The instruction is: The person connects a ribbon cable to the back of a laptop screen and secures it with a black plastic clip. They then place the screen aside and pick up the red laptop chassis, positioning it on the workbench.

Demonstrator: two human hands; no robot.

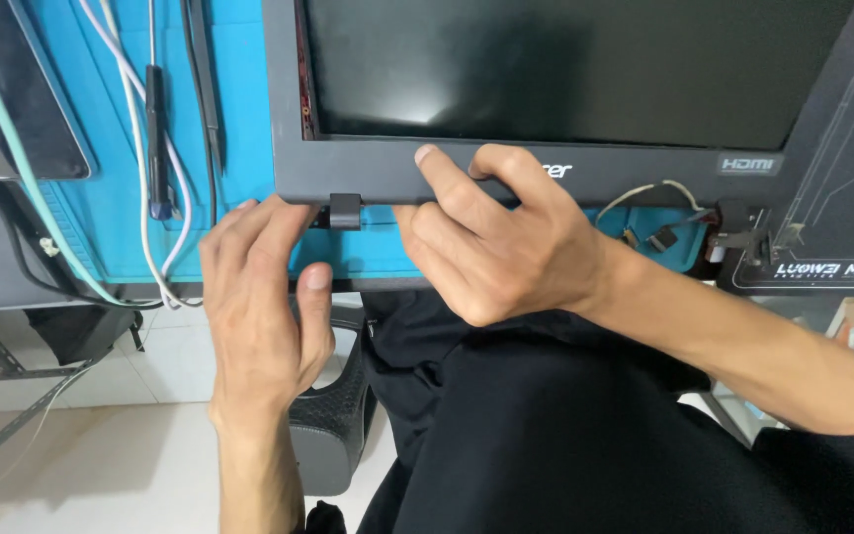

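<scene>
While the laptop screen panel (546, 89) lies flat on the blue mat (239, 119) of the bench, its long lower bezel runs left to right just beyond both hands. The right hand (491, 242) lies curled over the bezel's middle, fingers pressing its edge. The left hand (259, 297), fingers together, touches the edge beside the small dark hinge (345, 210), which sits between the two hands.

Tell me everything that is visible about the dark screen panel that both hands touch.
The screen panel is a flat display with a black, unlit glass that shows a faint reflection, framed by a dark grey bezel that looks like plastic. It lies on a blue work mat; its top runs out of view. A small hinge block sits at its lower edge. The right hand grips the lower bezel with fingers on top, and the left hand touches the edge beside the hinge.
</scene>
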